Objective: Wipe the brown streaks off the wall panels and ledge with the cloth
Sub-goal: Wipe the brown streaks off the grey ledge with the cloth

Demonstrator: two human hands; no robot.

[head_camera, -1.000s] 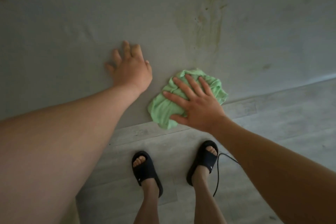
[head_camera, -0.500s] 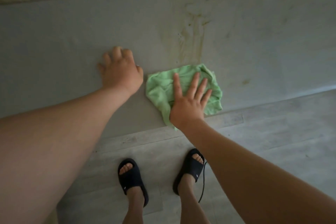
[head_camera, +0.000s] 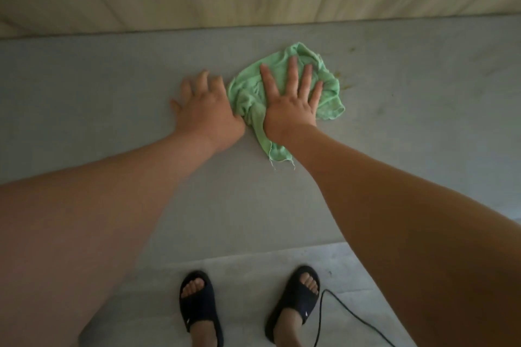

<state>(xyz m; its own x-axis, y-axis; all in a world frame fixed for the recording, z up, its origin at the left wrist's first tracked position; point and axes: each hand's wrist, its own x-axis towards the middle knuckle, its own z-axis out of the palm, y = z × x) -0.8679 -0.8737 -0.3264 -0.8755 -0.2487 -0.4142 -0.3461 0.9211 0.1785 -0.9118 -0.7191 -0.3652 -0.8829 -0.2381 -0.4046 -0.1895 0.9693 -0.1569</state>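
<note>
Pressing green cloth (head_camera: 329,101) against grey wall panel (head_camera: 112,93) with right hand (head_camera: 290,104) spread flat; left hand (head_camera: 205,110) open, holding nothing, braced just beside; possibly faint brown specks (head_camera: 342,84) rightward.

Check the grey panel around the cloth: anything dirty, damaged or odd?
Brown specks dot the grey panel just right of the green cloth. The cloth's lower corner is frayed, with loose threads.

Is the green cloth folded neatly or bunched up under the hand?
Bunched: the cloth shows wrinkles and a ragged tail hanging below the right hand pressing it.
</note>
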